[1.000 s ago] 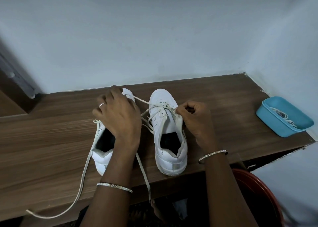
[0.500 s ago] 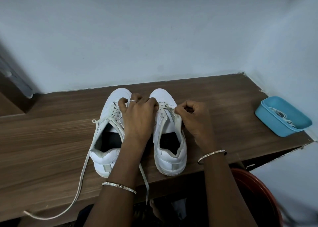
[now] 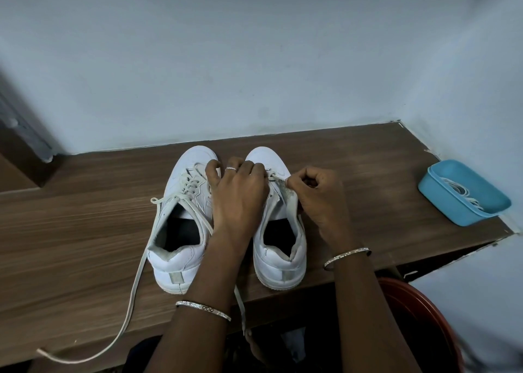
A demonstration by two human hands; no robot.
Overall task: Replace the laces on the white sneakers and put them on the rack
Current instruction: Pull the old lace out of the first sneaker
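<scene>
- Two white sneakers stand side by side on the wooden shelf, toes to the pale wall, heels near the front edge; the left sneaker and the right sneaker are just apart, with a forearm lying between them.
- The left hand rests palm down across the gap, thumb on the left sneaker's tongue, fingers bent over the front of the right one; a ring shows on one finger; whether those fingers grip a lace I cannot tell.
- The right hand is curled tight, thumb and forefinger pinching the right lace at the upper eyelets of the right sneaker.
- The left sneaker is laced at the front; its long lace trails off the collar, across the wood and out past the near left edge; another lace end hangs over the front edge between the shoes.
- Each wrist wears a thin bangle; left, right.
- Well to the right, at the shelf's corner, sits a blue tray with spare white laces coiled inside.
- Below the shelf at the lower right, a red tub shows in part.
</scene>
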